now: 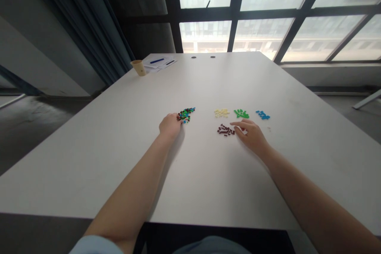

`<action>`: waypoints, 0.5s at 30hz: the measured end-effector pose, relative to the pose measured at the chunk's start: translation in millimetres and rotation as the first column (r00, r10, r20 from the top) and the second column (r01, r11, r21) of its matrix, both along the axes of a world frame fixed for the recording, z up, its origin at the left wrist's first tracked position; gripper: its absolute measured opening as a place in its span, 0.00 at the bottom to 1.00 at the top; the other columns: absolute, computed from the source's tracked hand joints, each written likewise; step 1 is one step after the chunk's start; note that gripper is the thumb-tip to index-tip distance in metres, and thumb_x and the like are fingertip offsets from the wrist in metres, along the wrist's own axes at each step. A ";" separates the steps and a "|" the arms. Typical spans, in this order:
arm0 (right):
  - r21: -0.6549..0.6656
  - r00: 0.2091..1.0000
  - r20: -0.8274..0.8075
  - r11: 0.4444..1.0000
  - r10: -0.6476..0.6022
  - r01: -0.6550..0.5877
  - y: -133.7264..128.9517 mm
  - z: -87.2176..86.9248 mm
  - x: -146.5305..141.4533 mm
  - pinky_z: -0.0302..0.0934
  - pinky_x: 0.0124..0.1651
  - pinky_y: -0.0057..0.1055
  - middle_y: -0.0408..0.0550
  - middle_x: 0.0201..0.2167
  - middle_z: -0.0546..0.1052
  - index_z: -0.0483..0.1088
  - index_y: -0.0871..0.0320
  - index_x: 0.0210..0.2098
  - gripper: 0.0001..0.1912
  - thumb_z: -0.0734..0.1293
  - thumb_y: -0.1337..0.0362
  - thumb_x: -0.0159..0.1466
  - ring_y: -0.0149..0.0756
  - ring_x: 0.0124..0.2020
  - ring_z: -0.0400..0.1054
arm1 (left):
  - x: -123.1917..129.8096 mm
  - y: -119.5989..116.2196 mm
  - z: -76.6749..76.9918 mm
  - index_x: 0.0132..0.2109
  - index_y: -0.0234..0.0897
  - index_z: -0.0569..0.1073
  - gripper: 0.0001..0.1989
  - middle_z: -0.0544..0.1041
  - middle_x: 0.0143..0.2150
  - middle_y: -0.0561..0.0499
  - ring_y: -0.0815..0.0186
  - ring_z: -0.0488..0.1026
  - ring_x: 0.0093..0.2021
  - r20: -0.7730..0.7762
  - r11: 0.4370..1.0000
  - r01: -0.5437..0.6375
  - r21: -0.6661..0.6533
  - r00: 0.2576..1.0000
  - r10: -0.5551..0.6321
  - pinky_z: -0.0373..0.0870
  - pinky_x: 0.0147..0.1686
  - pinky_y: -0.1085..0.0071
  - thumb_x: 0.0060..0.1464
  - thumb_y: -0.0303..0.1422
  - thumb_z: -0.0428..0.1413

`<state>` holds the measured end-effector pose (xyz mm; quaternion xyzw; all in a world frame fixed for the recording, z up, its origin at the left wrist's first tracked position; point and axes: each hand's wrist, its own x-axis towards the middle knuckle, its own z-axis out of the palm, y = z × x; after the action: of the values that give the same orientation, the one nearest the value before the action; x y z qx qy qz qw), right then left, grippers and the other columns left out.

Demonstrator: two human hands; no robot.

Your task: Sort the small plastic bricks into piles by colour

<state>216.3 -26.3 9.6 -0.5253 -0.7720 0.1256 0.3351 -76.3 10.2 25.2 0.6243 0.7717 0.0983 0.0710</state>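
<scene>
My left hand (170, 125) is curled at the near left edge of a mixed pile of small building bricks (186, 114) in brown, green, blue and other colours. Its fingertips touch the pile, and what they pinch, if anything, is hidden. My right hand (250, 134) hovers beside a group of dark brown bricks (225, 130), thumb and forefinger apart, with nothing visible between them. Behind it are three more groups: pale yellow bricks (222, 113), green bricks (241, 113) and blue bricks (262, 115).
The white table (196, 83) carries a tan paper cup (139, 68) at its far left edge. Beside the cup lie paper sheets (163, 64) with a blue pen (157, 61) on top. Two dark round discs lie at the far end, before the windows.
</scene>
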 end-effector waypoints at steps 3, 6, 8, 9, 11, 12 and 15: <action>0.005 1.000 -0.002 1.000 0.004 -0.004 -0.2 2.3 5.5 0.56 0.35 0.30 0.45 0.23 0.67 0.75 0.58 0.37 0.14 0.59 0.65 0.59 0.34 0.29 0.61 | 3.5 -0.4 2.6 0.36 0.39 0.75 0.10 0.76 0.41 0.45 0.58 0.72 0.40 -0.011 1.000 0.014 -0.028 1.000 -0.014 0.64 0.32 0.69 0.49 0.36 0.52; 0.020 1.000 -0.013 1.000 -0.002 0.002 -0.5 5.1 10.3 0.56 0.35 0.31 0.46 0.23 0.68 0.75 0.58 0.37 0.13 0.59 0.66 0.58 0.34 0.30 0.62 | 6.5 -1.6 4.1 0.36 0.39 0.75 0.09 0.77 0.41 0.45 0.58 0.73 0.39 -0.027 0.997 0.050 -0.054 0.998 -0.052 0.64 0.33 0.70 0.47 0.34 0.53; 0.025 1.000 -0.023 1.000 -0.012 0.013 -0.9 6.7 12.2 0.56 0.35 0.31 0.46 0.24 0.69 0.75 0.57 0.37 0.13 0.59 0.67 0.58 0.34 0.30 0.62 | 8.6 -3.3 4.4 0.37 0.38 0.75 0.10 0.77 0.41 0.45 0.58 0.73 0.40 -0.034 0.995 0.077 -0.069 0.996 -0.080 0.64 0.34 0.70 0.46 0.33 0.53; 0.026 0.999 -0.029 1.000 -0.016 0.017 -1.1 7.4 12.7 0.56 0.34 0.31 0.46 0.24 0.69 0.75 0.57 0.37 0.13 0.59 0.67 0.58 0.34 0.30 0.62 | 9.7 -4.5 4.4 0.38 0.38 0.75 0.10 0.77 0.41 0.45 0.59 0.73 0.40 -0.037 0.993 0.088 -0.080 0.995 -0.091 0.64 0.34 0.70 0.46 0.32 0.53; 0.025 0.999 -0.041 0.999 -0.020 0.021 -1.6 8.4 13.2 0.56 0.34 0.31 0.46 0.25 0.70 0.75 0.57 0.36 0.13 0.60 0.67 0.58 0.34 0.29 0.62 | 11.6 -7.3 4.8 0.36 0.38 0.75 0.09 0.77 0.39 0.45 0.58 0.73 0.39 -0.050 0.989 0.103 -0.108 0.993 -0.109 0.64 0.33 0.70 0.46 0.32 0.53; 0.024 0.999 -0.045 0.999 -0.020 0.021 -1.9 8.8 13.1 0.57 0.34 0.30 0.46 0.25 0.70 0.75 0.57 0.36 0.13 0.60 0.67 0.58 0.34 0.29 0.62 | 12.4 -8.8 5.3 0.35 0.38 0.75 0.08 0.77 0.38 0.45 0.58 0.73 0.38 -0.057 0.987 0.106 -0.117 0.992 -0.113 0.63 0.33 0.69 0.46 0.32 0.53; 0.026 0.998 -0.053 0.999 -0.020 0.022 -2.4 9.5 13.1 0.57 0.34 0.30 0.46 0.24 0.70 0.75 0.58 0.36 0.13 0.59 0.67 0.58 0.33 0.29 0.62 | 15.1 -12.7 9.0 0.33 0.37 0.73 0.07 0.76 0.36 0.44 0.57 0.72 0.36 -0.057 0.990 0.107 -0.087 0.992 -0.112 0.63 0.32 0.69 0.45 0.32 0.54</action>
<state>229.4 -28.7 19.1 -0.5254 -0.7590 0.1254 0.3636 -61.2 -2.5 34.2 0.6650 0.7415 0.0425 0.0786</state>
